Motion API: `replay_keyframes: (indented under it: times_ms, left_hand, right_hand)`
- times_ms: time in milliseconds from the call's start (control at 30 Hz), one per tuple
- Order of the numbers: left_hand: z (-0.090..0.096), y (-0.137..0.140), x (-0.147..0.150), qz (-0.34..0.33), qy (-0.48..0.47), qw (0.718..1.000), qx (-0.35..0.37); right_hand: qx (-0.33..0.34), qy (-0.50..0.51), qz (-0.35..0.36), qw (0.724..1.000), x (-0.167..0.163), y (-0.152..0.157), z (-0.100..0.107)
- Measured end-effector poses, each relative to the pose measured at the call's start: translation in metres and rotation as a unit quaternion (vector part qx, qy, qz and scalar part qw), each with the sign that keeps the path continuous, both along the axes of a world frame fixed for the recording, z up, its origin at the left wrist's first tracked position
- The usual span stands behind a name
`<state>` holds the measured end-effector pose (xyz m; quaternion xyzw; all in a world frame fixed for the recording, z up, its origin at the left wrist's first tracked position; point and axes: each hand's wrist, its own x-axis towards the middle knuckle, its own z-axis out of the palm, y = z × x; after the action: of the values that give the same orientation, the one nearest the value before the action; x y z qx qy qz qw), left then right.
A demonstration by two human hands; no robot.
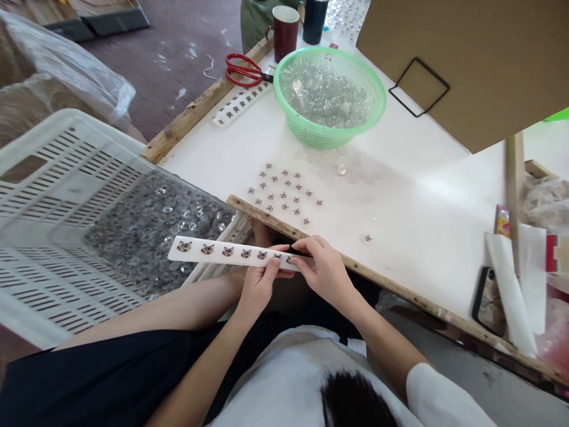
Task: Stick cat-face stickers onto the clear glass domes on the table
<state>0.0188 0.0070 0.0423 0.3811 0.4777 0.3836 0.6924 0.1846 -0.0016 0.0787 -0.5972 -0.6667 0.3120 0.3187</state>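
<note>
A white sticker strip (215, 250) printed with a row of small animal faces is held level above my lap, just off the table's front edge. My left hand (261, 279) pinches it from below, thumb on top. At the strip's right end, my right hand (323, 265) has its thumb and fingertips closed on the strip. The fingers partly cover the last faces. On the white table beyond lie several loose animal-face pieces (284, 196), with a single one (368, 238) apart to the right. A clear glass bead (342, 169) rests behind them.
A green basket (311, 137) of clear beads stands at the back, beside red-handled scissors (244, 71) and two mugs (285, 32). A white crate (53, 237) of clear beads is at left. Brown cardboard (480, 65) leans at right; a phone (489, 299) lies near the right edge.
</note>
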Motion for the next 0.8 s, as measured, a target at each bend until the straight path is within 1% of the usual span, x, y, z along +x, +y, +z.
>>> replay_keyframes:
  times_ms: [133, 233, 300, 367, 433, 500, 600, 700, 800]
  left_hand:
    - [0.001, 0.0, 0.001, -0.001, 0.008, 1.0, -0.002]
    - [0.001, 0.001, 0.0, 0.001, 0.004, 1.0, -0.006]
    - [0.001, 0.002, 0.0, 0.008, 0.003, 1.0, -0.005]
    - [0.001, 0.003, 0.0, 0.015, 0.006, 1.0, -0.006]
    - [0.002, 0.003, 0.0, 0.018, 0.008, 1.0, -0.008]
    - [0.002, 0.003, 0.001, 0.014, 0.008, 1.0, -0.009]
    - [0.002, 0.002, 0.001, 0.007, 0.007, 1.0, -0.012]
    - [-0.001, 0.002, 0.0, 0.01, 0.004, 1.0, -0.015]
    - [-0.003, 0.002, -0.001, 0.013, 0.006, 1.0, -0.012]
  right_hand:
    - [0.005, 0.002, 0.006, 1.0, -0.003, 0.0, -0.001]
    - [0.012, 0.048, -0.006, 0.999, 0.005, 0.002, 0.003]
    - [0.002, 0.083, -0.06, 0.995, 0.023, 0.007, 0.005]
    - [-0.017, 0.093, -0.139, 0.986, 0.048, 0.012, 0.003]
    - [-0.043, 0.069, -0.206, 0.975, 0.076, 0.017, -0.003]
    - [-0.069, 0.024, -0.236, 0.969, 0.099, 0.02, -0.011]
    - [-0.096, -0.03, -0.237, 0.966, 0.114, 0.021, -0.02]
    - [-0.108, -0.055, -0.226, 0.967, 0.114, 0.021, -0.022]
    - [-0.103, -0.066, -0.221, 0.968, 0.112, 0.021, -0.02]
